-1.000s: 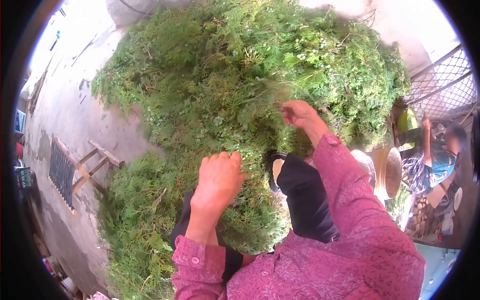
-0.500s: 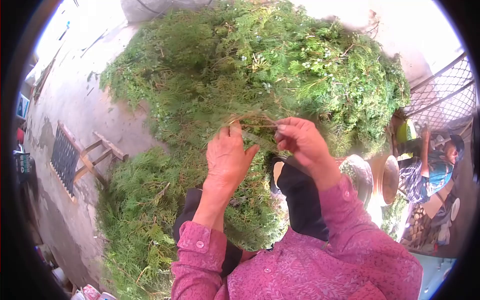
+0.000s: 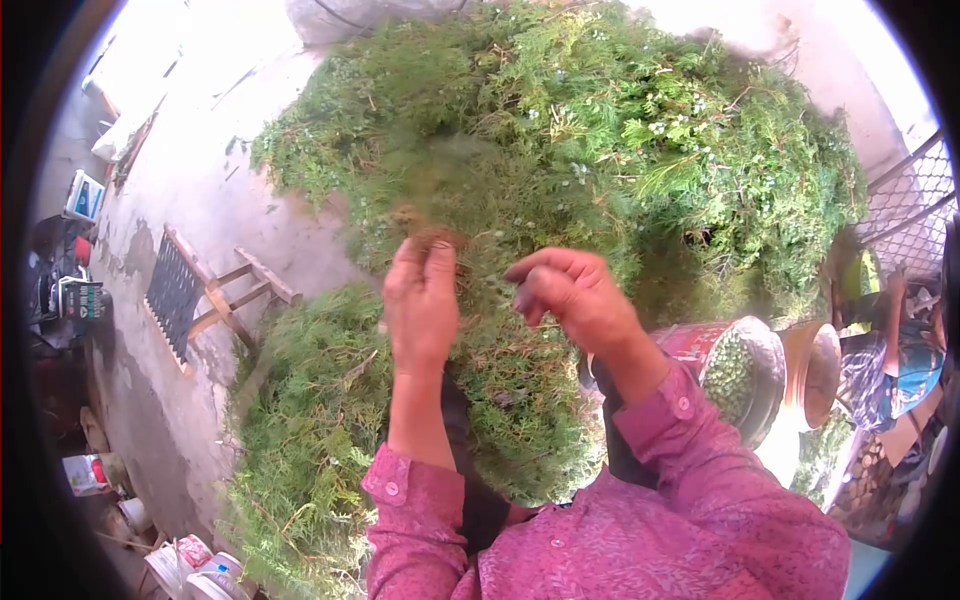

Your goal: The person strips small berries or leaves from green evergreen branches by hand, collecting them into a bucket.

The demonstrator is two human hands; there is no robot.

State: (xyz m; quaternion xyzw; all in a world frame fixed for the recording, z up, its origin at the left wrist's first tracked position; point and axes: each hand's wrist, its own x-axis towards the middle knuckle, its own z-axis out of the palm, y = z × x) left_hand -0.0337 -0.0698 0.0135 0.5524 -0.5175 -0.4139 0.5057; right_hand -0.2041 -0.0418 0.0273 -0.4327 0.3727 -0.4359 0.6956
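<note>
My left hand (image 3: 422,305) is closed, fingers pointing away from me, over the green heap. At its fingertips is a blurred brown twig (image 3: 432,236). My right hand (image 3: 575,295) hangs a little to the right, apart from the left, with its fingers curled toward the thumb. Whatever those fingers may hold is too small or blurred to make out. Below and beyond both hands lies a big pile of cut evergreen branches (image 3: 600,130) with scale-like leaves and small pale berries. More branches (image 3: 320,400) lie at my left and between my legs.
A bucket of green berries (image 3: 735,375) stands at my right, beside a tan bucket (image 3: 822,375). A wooden folding stool (image 3: 205,300) is on the concrete floor at left. Another person (image 3: 905,365) sits at the far right by a mesh panel (image 3: 915,200).
My hands have drawn apart; the twig stretched between them is now only at my left fingertips. The view has shifted left, bringing the berries in the bucket into sight.
</note>
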